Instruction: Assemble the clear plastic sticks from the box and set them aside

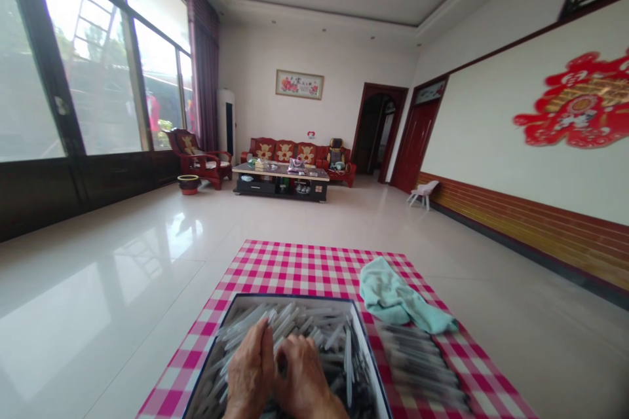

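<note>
A shallow box with a dark blue rim point(361, 324) holds many clear plastic tubes point(285, 321), which look like pen barrels or caps, and some darker pieces deeper in. Above it, my left hand point(251, 366) is closed, its fingers pressed together and pointing up. My right hand point(305, 373) is beside it, fingers curled inward, the two hands almost touching. Whatever lies between the fingers is hidden or too small to make out. Right of the box lies a blurred row of clear and black pens point(422, 366).
A mint-green cloth point(400, 298) lies crumpled beyond the row of pens. Pink-and-white checked cloth point(304, 268) covers the table. Across the tiled floor stand a low coffee table point(280, 186), a red wooden armchair point(206, 163) and a small white stool point(422, 193).
</note>
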`<action>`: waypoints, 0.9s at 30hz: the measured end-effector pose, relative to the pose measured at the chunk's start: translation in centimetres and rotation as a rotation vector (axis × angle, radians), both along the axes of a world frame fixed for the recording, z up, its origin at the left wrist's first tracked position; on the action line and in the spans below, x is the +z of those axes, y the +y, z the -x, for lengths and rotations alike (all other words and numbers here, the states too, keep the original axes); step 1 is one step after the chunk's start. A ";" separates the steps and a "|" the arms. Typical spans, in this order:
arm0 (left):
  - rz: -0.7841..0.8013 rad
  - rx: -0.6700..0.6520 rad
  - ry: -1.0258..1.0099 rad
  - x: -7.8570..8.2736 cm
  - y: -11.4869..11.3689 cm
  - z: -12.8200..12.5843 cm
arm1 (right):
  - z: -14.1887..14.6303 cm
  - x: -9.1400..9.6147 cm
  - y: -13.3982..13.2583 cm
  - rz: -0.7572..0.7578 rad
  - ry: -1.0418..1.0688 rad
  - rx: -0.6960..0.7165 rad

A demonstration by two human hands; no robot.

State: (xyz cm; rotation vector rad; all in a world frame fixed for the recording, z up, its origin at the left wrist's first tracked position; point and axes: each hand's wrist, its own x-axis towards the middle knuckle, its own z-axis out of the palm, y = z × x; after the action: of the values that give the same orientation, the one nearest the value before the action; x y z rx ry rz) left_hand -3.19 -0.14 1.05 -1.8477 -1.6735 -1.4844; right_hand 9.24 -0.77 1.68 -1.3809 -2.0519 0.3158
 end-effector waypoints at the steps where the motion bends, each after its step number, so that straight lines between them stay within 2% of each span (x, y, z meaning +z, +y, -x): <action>1: 0.003 -0.014 -0.002 -0.1 0.0 0.0 | -0.3 0.2 0.2 0.016 0.077 -0.004; 4: 0.026 -0.105 0.015 -0.5 0.0 -0.2 | -1.5 1.1 0.8 0.024 0.331 -0.011; 7: 0.057 -0.211 0.057 -1.0 0.1 -0.4 | -2.5 1.8 1.2 -0.029 0.465 0.012; 11: 0.085 -0.288 0.086 -1.3 0.1 -0.6 | -3.1 2.4 1.2 -0.027 0.528 0.049; 17: 0.075 -0.302 0.067 -0.9 -0.1 -0.5 | -3.3 3.0 0.7 0.037 0.608 0.056; 23: 0.209 -0.387 0.106 -0.7 -0.4 -0.5 | -3.3 3.7 0.3 0.010 0.632 0.057; 27: 0.247 -0.435 0.095 0.0 -0.8 -0.6 | -3.3 3.9 0.4 0.004 0.648 0.062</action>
State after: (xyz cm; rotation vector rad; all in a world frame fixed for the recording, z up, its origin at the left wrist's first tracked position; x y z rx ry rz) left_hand -2.60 -0.93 1.04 -2.5006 -1.5336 -1.3499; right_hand 12.55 -0.33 5.57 -1.0347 -1.5501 0.6930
